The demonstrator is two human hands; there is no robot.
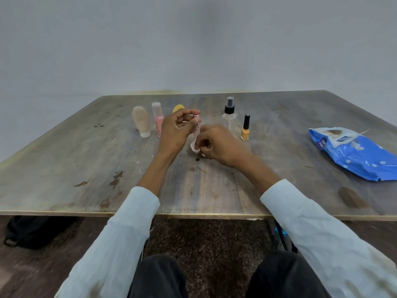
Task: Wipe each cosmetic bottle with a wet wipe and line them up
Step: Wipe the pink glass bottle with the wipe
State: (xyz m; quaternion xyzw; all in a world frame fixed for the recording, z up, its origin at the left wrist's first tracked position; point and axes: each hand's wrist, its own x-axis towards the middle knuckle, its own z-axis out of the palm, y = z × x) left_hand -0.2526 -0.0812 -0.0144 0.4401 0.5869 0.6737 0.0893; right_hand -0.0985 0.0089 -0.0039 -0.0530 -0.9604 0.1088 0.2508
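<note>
Head view: lettering on the glossy blue wipe pack [352,152] is seen but not legible. A slim pink bottle [196,132] is pinched at its metallic cap by the left hand [176,131], above the worn wooden table [86,168]. A crumpled wet wipe [195,147] is gripped against it by the right hand [219,145]. Behind stand a beige tube [141,121], pink cylinder [157,119], clear spray bottle [229,114], yellow nail polish [245,129].

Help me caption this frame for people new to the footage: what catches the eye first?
The two hands at the table's centre: the left hand pinches a small pink bottle by its top while the right hand rubs it with a wet wipe. Right of them stand a clear spray bottle and yellow nail polish; a blue wipes pack lies far right.
</note>
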